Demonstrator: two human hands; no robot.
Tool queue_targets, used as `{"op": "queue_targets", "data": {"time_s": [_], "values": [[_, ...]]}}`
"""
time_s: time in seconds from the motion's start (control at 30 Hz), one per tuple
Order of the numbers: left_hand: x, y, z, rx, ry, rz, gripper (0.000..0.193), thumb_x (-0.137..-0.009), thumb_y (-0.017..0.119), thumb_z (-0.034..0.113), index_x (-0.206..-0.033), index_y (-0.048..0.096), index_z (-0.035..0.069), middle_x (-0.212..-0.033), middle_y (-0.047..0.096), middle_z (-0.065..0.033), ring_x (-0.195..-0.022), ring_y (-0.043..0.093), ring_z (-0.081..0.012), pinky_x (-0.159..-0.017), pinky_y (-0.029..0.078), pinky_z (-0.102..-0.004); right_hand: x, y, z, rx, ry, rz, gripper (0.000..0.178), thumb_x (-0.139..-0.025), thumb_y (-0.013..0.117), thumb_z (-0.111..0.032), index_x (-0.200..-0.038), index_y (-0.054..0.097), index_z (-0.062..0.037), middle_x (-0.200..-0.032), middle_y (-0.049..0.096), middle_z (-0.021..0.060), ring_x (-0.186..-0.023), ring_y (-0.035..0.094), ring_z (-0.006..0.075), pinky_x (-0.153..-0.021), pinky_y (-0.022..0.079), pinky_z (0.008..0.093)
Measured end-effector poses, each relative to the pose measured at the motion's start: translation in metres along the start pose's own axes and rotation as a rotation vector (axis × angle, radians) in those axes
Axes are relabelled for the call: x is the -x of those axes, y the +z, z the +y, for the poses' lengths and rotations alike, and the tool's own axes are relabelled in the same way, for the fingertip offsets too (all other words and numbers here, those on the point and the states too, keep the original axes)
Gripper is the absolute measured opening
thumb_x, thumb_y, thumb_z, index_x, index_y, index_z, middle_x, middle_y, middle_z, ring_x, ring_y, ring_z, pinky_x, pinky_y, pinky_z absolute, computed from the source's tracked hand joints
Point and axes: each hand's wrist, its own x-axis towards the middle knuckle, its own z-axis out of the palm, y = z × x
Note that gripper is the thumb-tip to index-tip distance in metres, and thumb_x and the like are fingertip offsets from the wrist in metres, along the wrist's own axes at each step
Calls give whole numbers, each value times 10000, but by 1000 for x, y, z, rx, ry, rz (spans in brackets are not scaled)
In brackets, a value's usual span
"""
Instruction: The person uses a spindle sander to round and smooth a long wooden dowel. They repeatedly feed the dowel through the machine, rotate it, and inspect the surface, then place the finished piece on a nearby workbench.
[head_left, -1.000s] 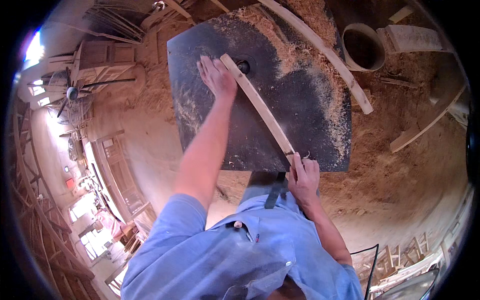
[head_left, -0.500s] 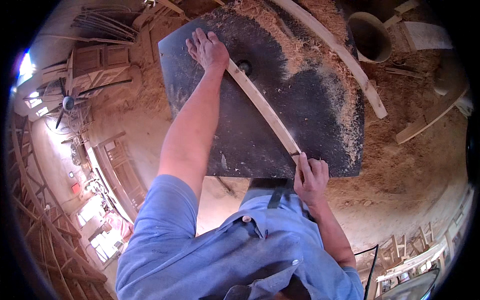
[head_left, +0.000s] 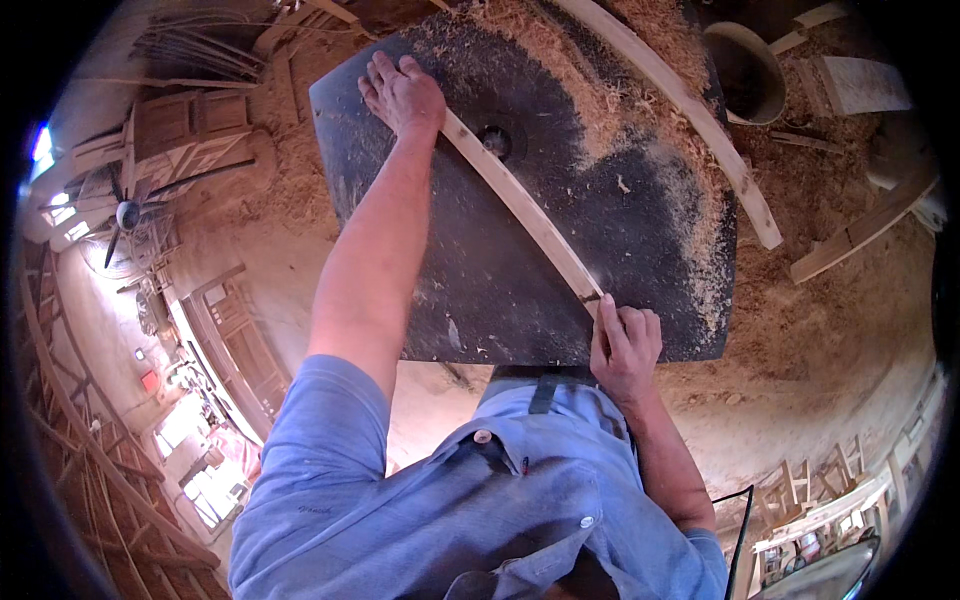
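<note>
A long, pale, narrow wooden strip (head_left: 528, 213) lies slantwise across the dark tabletop (head_left: 470, 280), passing close beside a round fitting (head_left: 494, 141) set in the top. My left hand (head_left: 405, 98) rests over the strip's far end, its fingers reaching forward around it; the wood beneath the palm is hidden. At the near end, close to the table's front edge, my right hand (head_left: 627, 345) pinches the strip between thumb and fingers. A dark mark crosses the wood just before the right thumb.
Shavings (head_left: 620, 110) are heaped over the table's far right. A longer curved board (head_left: 690, 105) lies across them, overhanging the right edge. Beyond stand a round bin (head_left: 745, 75) and a loose curved plank (head_left: 865, 228). A fan (head_left: 127, 214) stands at left.
Both hands and the wooden strip have slid slightly away from me and to the left over the tabletop. The whole view has also shifted a little.
</note>
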Motion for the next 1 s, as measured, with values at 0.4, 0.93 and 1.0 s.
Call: {"op": "queue_targets", "data": {"time_s": [0.4,0.93,1.0], "values": [[-37,9,-16,10,80,101,632,-1102,356,401,-1584,371,-7,-1653,381,-187,-1546,290,-365,-1289,158,-436,-29,9,-7,2,-4,-11,534,-735,777,57,-1260,693,12,-950,606,116,-792,567,303,-707,469,413],[-89,-2,-17,4,-2,57,686,-1102,345,434,-1627,281,-3,-1683,307,-208,-1579,228,-351,-1301,136,-436,-79,42,-18,40,-63,41,487,-742,778,-16,-1221,699,17,-894,538,92,-776,559,280,-683,451,411],[-85,-9,-10,-9,1,74,686,-1100,351,426,-1626,276,-7,-1683,302,-219,-1580,226,-351,-1298,139,-443,-83,43,-20,36,-63,35,494,-750,773,-22,-1235,690,13,-878,520,86,-775,554,277,-682,448,410]]}}
